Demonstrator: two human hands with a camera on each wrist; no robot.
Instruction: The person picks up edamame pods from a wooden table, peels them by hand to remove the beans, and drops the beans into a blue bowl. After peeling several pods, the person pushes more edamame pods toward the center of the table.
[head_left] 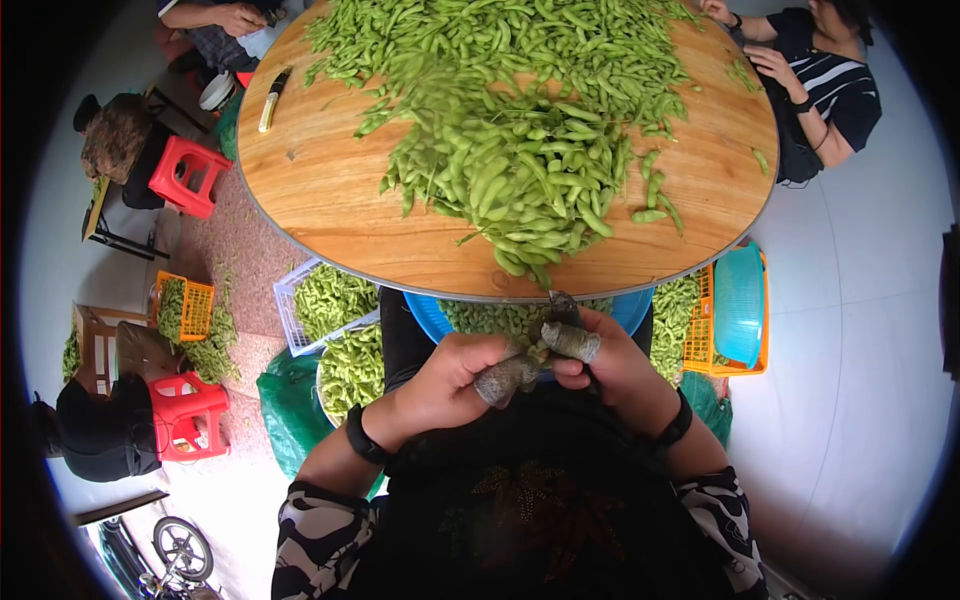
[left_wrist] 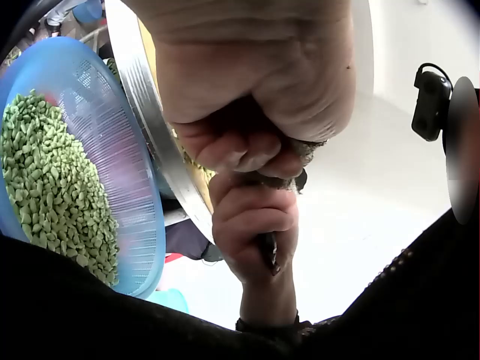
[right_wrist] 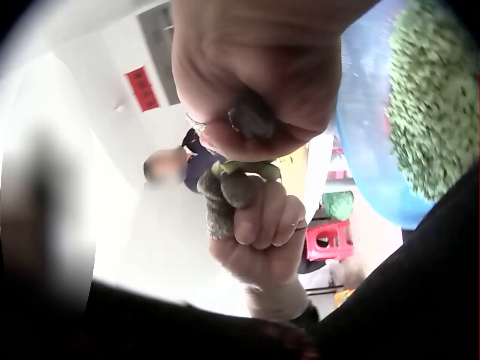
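Just off the near edge of the table, both hands meet, grey wraps on their thumbs and some fingertips. The left hand [head_left: 450, 380] [right_wrist: 259, 232] has its fingers curled and pinches a green bean pod [right_wrist: 259, 168]. Against it, the right hand [head_left: 625, 365] [left_wrist: 255, 225] is curled round a dark tool [left_wrist: 268, 251] [right_wrist: 253, 118], whose kind I cannot tell. The fingers hide most of the pod. Beneath the hands stands a blue basket [left_wrist: 135, 172] of shelled beans [left_wrist: 56, 187]. A large heap of pods [head_left: 510, 170] lies on the table.
The round wooden table [head_left: 330, 200] fills the front, with a knife-like object [head_left: 273, 100] at its left. Crates of pods stand below it, a white one [head_left: 290, 300] left and an orange one [head_left: 763, 310] right. Other people sit around, one [head_left: 840, 90] at the right; red stools [head_left: 185, 170] stand left.
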